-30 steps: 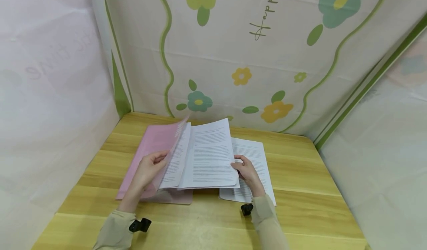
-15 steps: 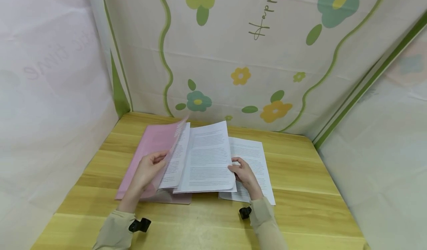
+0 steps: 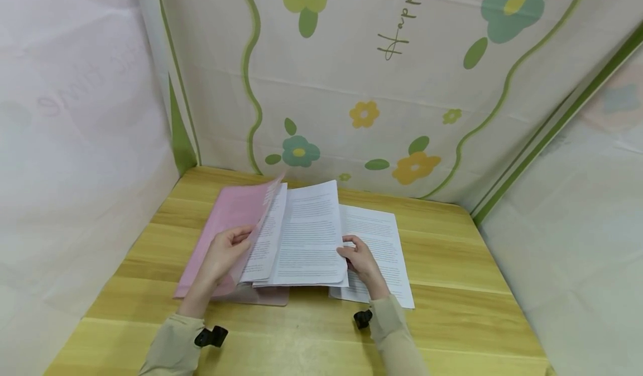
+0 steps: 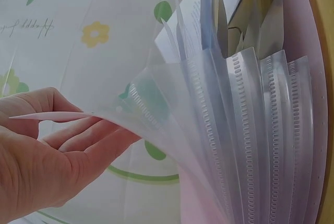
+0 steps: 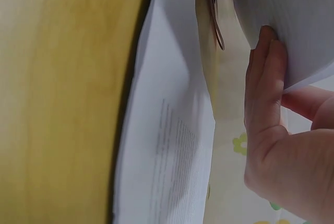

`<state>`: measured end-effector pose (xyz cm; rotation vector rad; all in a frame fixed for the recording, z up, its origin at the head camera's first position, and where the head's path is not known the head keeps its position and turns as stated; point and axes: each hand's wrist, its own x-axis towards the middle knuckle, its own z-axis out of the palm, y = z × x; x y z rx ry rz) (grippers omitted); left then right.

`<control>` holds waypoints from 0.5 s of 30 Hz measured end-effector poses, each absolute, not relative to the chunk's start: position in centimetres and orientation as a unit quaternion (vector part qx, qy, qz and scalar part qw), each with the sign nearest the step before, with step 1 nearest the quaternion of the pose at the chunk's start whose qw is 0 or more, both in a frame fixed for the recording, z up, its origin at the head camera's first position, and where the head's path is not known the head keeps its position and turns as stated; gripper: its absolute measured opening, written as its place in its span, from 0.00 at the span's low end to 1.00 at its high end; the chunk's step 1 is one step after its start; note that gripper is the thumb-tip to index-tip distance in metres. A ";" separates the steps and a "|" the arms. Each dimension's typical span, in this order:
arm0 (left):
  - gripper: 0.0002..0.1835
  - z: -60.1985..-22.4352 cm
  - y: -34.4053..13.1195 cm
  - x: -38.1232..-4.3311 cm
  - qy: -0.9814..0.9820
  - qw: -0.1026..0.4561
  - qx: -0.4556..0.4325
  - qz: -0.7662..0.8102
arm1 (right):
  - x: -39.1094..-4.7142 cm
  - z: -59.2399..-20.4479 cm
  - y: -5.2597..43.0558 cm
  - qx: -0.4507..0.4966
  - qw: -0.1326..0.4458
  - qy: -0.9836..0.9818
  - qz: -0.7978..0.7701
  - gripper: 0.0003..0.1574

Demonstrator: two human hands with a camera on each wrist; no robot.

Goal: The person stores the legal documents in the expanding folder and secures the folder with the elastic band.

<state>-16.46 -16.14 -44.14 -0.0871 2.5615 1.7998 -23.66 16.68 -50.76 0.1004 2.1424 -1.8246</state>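
A pink folder with clear plastic pockets lies at the left of the table, its front cover raised at a slant. My left hand pinches that cover's edge, thumb on one side and fingers beneath in the left wrist view. My right hand grips the right edge of some printed sheets, lifted at a slant. Their left edge overlaps a printed page inside the folder. In the right wrist view, the right hand's thumb and fingers lie on opposite sides of the held sheets.
Another stack of printed paper lies flat on the wooden table, right of the folder and partly under the raised sheets. White flower-patterned fabric walls the back and both sides.
My right hand has moved left with the held sheets, which now overlap the folder more. More of the stack on the table shows. The left hand stays on the cover.
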 end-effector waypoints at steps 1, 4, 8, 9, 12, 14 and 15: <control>0.23 -44.1 -16.1 -16.5 0.818 0.004 -0.027 0.575 | -23.7 -50.8 16.6 0.034 0.162 0.752 -0.638 0.20; 0.23 -44.1 -16.2 -16.5 0.817 0.003 -0.027 0.577 | -23.7 -50.8 16.3 0.036 0.162 0.752 -0.638 0.20; 0.23 -44.1 -16.1 -16.5 0.816 0.003 -0.028 0.578 | -23.8 -50.8 15.9 0.047 0.164 0.752 -0.637 0.20; 0.23 -44.1 -16.1 -16.5 0.816 0.003 -0.029 0.577 | -23.8 -50.7 15.8 0.049 0.164 0.752 -0.636 0.20; 0.22 -44.1 -16.1 -16.6 0.818 0.003 -0.031 0.574 | -23.7 -50.6 15.5 0.050 0.168 0.753 -0.635 0.22; 0.22 -44.1 -16.1 -16.6 0.820 0.003 -0.032 0.571 | -23.7 -50.5 15.3 0.046 0.168 0.753 -0.635 0.23; 0.22 -44.1 -16.1 -16.6 0.821 0.003 -0.032 0.570 | -23.7 -50.5 15.2 0.044 0.168 0.752 -0.636 0.23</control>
